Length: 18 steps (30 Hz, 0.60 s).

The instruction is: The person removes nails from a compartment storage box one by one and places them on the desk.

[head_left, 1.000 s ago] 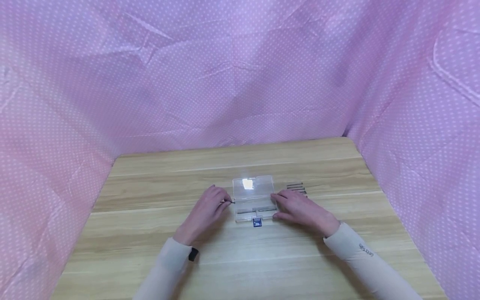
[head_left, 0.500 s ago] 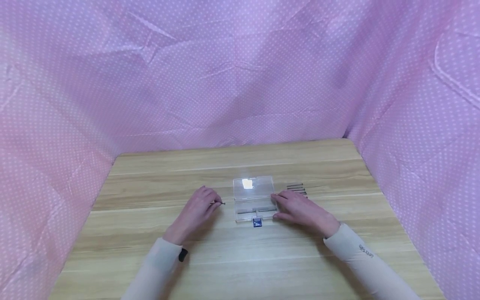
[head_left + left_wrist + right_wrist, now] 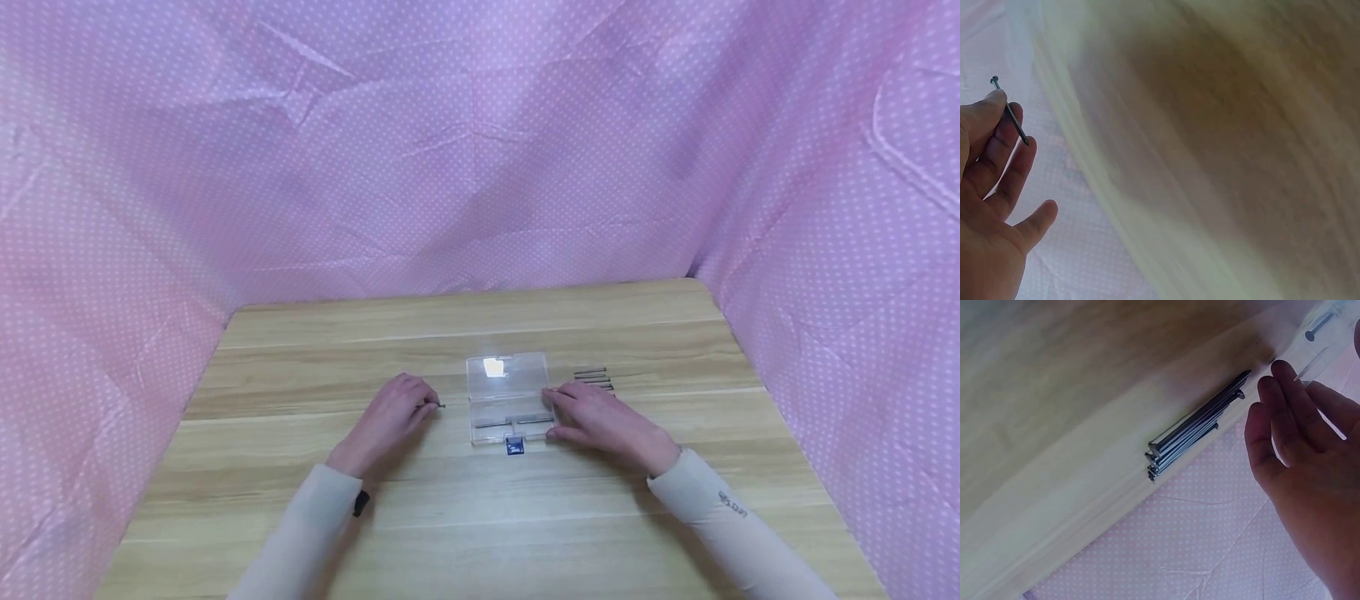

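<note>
Away from the box on its left, my left hand (image 3: 392,415) pinches a dark metal nail (image 3: 1012,115) between thumb and fingers. The nail's head sticks out past the thumb in the left wrist view; its little finger stands apart. A clear plastic box (image 3: 489,408) lies on the table with its lid (image 3: 517,373) folded back. Inside are several nails (image 3: 535,419) on both sides of a divider, and a blue label (image 3: 514,445) sits at its front. My right hand (image 3: 603,423) holds the box's right side, fingers behind and thumb in front.
More loose nails (image 3: 1194,428) lie in a row on the wooden table (image 3: 637,533), just beyond my right hand. Pink dotted cloth (image 3: 465,167) hangs behind the table and along both sides.
My left hand has drawn back to the left from the box's left edge, carrying the nail, and has nearly stopped. The right hand and the box stay where they were.
</note>
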Tool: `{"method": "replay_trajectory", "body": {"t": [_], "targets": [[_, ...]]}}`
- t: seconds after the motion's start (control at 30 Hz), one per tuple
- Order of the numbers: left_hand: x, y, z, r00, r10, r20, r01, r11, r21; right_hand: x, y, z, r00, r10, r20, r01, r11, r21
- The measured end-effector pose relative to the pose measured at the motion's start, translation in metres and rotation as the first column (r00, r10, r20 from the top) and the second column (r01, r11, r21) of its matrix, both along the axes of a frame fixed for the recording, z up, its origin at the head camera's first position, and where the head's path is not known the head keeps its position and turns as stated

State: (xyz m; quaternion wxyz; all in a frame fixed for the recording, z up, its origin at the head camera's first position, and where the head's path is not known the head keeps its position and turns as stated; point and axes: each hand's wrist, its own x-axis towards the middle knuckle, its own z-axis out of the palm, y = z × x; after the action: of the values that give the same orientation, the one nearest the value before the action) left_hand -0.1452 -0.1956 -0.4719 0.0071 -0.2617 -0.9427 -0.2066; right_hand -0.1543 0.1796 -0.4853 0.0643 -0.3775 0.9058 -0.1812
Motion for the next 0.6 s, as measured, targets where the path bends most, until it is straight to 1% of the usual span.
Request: {"method": "replay_trajectory", "body": {"t": [0.07,0.23,0.37,0.6], "targets": [[-0.003,0.0,-0.003,0.999,0.01,0.032,-0.009,1.0,-0.011,0.0,0.0,0.0,1.0,-0.001,0.007,0.001,1.0,0.001],[-0.008,-0.002,-0.008,0.997,0.013,0.082,-0.01,0.999,-0.033,0.0,0.0,0.002,1.0,-0.005,0.023,0.005,1.0,-0.003],[-0.011,-0.003,-0.012,0.995,-0.002,0.098,0.005,0.999,-0.032,0.0,0.0,0.002,0.999,-0.007,0.031,0.007,1.0,-0.002],[-0.015,-0.003,-0.018,0.99,0.002,0.141,0.004,0.999,-0.042,0.0,0.0,0.003,1.0,0.015,0.0,-0.015,1.0,-0.006]]}}
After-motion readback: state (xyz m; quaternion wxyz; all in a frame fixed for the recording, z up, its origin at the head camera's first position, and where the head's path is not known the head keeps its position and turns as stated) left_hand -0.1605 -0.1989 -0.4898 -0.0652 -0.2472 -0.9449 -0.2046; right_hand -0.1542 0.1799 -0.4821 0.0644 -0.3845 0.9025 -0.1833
